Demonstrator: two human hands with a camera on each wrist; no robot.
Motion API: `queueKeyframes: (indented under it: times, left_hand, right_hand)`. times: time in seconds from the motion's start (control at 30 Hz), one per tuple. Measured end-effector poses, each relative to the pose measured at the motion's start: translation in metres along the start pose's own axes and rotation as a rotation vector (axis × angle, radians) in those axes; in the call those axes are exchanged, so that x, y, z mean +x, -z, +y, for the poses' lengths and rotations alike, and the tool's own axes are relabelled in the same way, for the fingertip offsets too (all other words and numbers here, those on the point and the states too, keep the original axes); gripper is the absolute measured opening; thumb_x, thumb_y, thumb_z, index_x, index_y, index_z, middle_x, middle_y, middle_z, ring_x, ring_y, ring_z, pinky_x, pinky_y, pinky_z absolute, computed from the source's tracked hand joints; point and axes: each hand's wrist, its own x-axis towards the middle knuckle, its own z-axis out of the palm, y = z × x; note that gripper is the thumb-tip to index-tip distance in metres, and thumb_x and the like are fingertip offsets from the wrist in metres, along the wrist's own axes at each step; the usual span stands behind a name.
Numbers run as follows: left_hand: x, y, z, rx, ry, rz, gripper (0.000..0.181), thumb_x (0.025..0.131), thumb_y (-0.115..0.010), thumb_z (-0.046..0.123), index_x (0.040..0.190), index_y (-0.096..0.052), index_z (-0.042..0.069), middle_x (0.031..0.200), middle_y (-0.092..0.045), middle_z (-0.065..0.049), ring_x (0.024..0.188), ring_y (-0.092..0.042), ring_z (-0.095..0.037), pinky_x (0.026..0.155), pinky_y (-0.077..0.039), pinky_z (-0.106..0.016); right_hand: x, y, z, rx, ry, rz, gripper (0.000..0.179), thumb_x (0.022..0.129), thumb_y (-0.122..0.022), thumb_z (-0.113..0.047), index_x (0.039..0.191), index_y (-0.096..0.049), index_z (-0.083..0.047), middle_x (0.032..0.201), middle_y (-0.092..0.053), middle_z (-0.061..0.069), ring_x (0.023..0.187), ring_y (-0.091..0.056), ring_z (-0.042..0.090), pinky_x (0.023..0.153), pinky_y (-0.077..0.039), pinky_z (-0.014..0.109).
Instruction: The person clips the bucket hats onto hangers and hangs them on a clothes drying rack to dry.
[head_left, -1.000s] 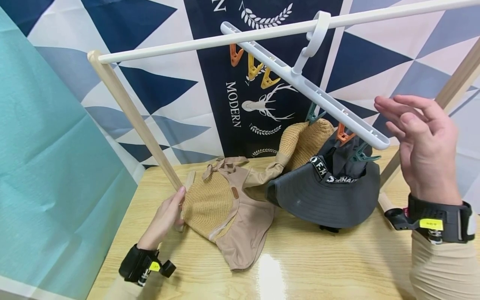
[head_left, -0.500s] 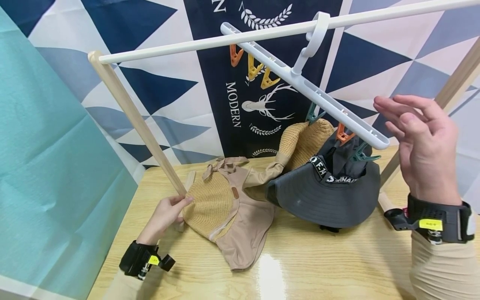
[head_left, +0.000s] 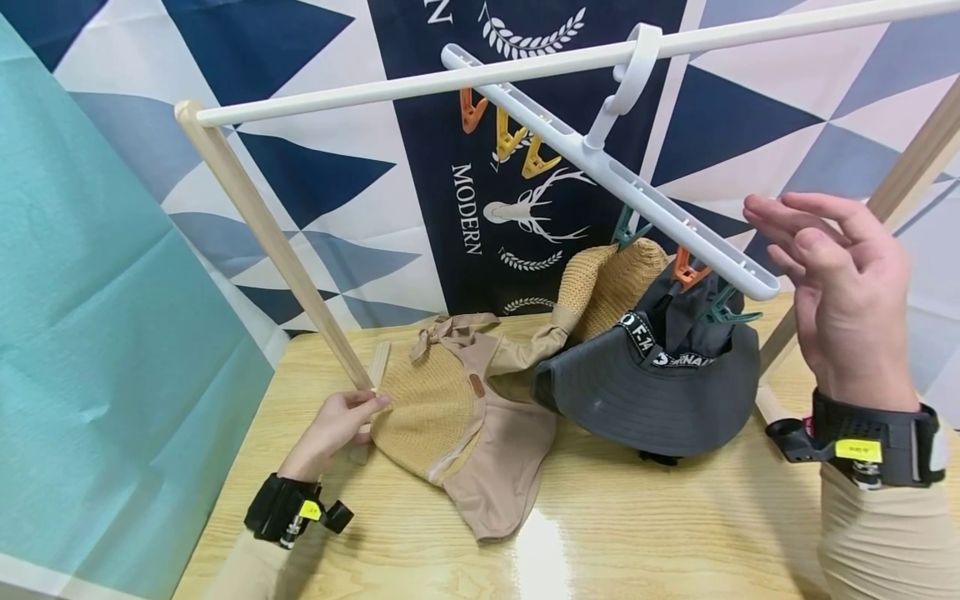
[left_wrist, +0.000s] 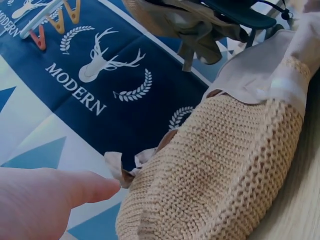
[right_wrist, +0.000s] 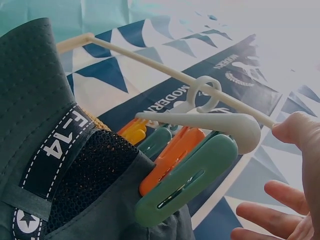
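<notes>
My left hand (head_left: pixel 337 429) pinches the crown edge of a straw sun hat (head_left: pixel 423 412) with a beige cloth brim and bow, lying on the table. In the left wrist view its knitted crown (left_wrist: pixel 200 175) fills the middle. My right hand (head_left: pixel 847 292) is raised beside the end of a white clip hanger (head_left: pixel 667 208), fingers loosely spread and holding nothing. A dark grey bucket hat (head_left: pixel 652 400) hangs from the hanger by orange and green clips (right_wrist: pixel 185 180). Behind it a second straw hat (head_left: pixel 615 283) hangs from a green clip.
The hanger hooks over a white rod (head_left: pixel 420 85) with wooden posts (head_left: pixel 273 242). Orange and yellow clips (head_left: pixel 506 135) hang at the hanger's far end. A patterned cloth (head_left: pixel 322 192) backs the wooden table (head_left: pixel 615 533); a teal cloth (head_left: pixel 97 292) is at left.
My left thumb has come over the straw hat's crown edge, and the hat has shifted slightly right. The right hand has barely moved.
</notes>
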Motion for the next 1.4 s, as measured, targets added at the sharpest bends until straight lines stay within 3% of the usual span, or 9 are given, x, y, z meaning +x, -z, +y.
queueKeyframes:
  times: [0.17,0.4,0.5,0.63,0.73,0.83,0.97,1.1,1.4]
  left_hand:
    - [0.004,-0.003,0.001,0.05,-0.002,0.001,0.075,0.114,-0.066,0.035,0.165,-0.042,-0.014,0.172,-0.045,-0.035,0.154,-0.054,-0.041,0.11,-0.061,-0.036]
    - [0.01,-0.008,0.003,0.037,-0.024,0.005,0.078,0.111,-0.07,0.03,0.167,-0.038,-0.014,0.166,-0.05,-0.034,0.126,-0.061,-0.027,0.099,-0.058,-0.031]
    - [0.015,-0.012,0.001,0.011,-0.041,-0.021,0.078,0.11,-0.071,0.026,0.168,-0.037,-0.014,0.155,-0.06,-0.032,0.121,-0.065,-0.023,0.095,-0.059,-0.031]
    - [0.02,-0.02,-0.002,-0.056,-0.059,-0.066,0.076,0.107,-0.073,0.017,0.167,-0.036,-0.013,0.128,-0.077,-0.017,0.106,-0.071,-0.015,0.086,-0.062,-0.03]
    - [0.023,-0.026,-0.003,-0.121,-0.065,-0.115,0.075,0.107,-0.073,0.011,0.167,-0.035,-0.011,0.111,-0.077,-0.004,0.087,-0.067,-0.008,0.076,-0.062,-0.026]
    - [0.025,-0.031,-0.004,-0.166,-0.074,-0.153,0.071,0.107,-0.072,0.004,0.166,-0.036,-0.012,0.104,-0.077,-0.001,0.078,-0.069,-0.006,0.07,-0.064,-0.024]
    - [0.026,-0.034,-0.005,-0.193,-0.094,-0.196,0.06,0.107,-0.068,-0.002,0.16,-0.043,-0.015,0.1,-0.078,-0.001,0.078,-0.077,-0.006,0.072,-0.068,-0.025]
    - [0.027,-0.035,-0.009,-0.195,-0.119,-0.234,0.053,0.107,-0.066,-0.004,0.155,-0.048,-0.018,0.093,-0.077,0.005,0.078,-0.076,-0.004,0.072,-0.067,-0.023]
    - [0.03,-0.037,-0.012,-0.205,-0.144,-0.244,0.046,0.107,-0.065,-0.008,0.15,-0.053,-0.019,0.092,-0.078,0.008,0.08,-0.076,-0.003,0.074,-0.066,-0.02]
  right_hand:
    - [-0.001,0.001,0.001,0.004,0.006,-0.006,0.055,0.09,-0.083,-0.002,0.139,-0.065,0.015,0.133,-0.082,0.024,0.126,-0.081,0.029,0.104,-0.046,0.037]
    - [-0.002,-0.004,0.001,0.012,0.016,0.002,0.06,0.088,-0.085,-0.002,0.139,-0.064,0.018,0.132,-0.081,0.027,0.124,-0.082,0.03,0.108,-0.042,0.042]
    - [-0.002,-0.003,0.001,0.008,0.012,0.003,0.06,0.087,-0.086,-0.002,0.139,-0.064,0.018,0.132,-0.081,0.027,0.124,-0.082,0.03,0.11,-0.04,0.044]
    - [-0.001,0.0,0.002,-0.008,0.002,-0.004,0.058,0.088,-0.085,-0.002,0.14,-0.065,0.016,0.132,-0.082,0.023,0.125,-0.082,0.027,0.114,-0.036,0.046]
    - [-0.001,0.002,0.002,-0.012,-0.005,-0.012,0.055,0.089,-0.084,-0.002,0.139,-0.067,0.013,0.131,-0.083,0.021,0.125,-0.082,0.026,0.116,-0.033,0.047]
    - [-0.001,0.001,0.001,-0.022,-0.01,-0.014,0.054,0.09,-0.084,-0.002,0.139,-0.068,0.012,0.132,-0.083,0.02,0.125,-0.082,0.025,0.119,-0.031,0.048]
    - [-0.001,0.001,0.001,-0.027,-0.014,-0.011,0.054,0.089,-0.085,-0.003,0.139,-0.069,0.011,0.131,-0.084,0.019,0.124,-0.082,0.024,0.115,-0.036,0.045]
    - [-0.001,0.001,0.0,-0.022,-0.013,-0.011,0.051,0.09,-0.084,-0.002,0.137,-0.069,0.01,0.129,-0.085,0.018,0.123,-0.083,0.024,0.107,-0.039,0.039]
    - [-0.003,-0.003,0.0,-0.012,-0.009,-0.022,0.054,0.092,-0.082,-0.001,0.141,-0.065,0.014,0.133,-0.082,0.021,0.125,-0.082,0.026,0.125,-0.034,0.047]
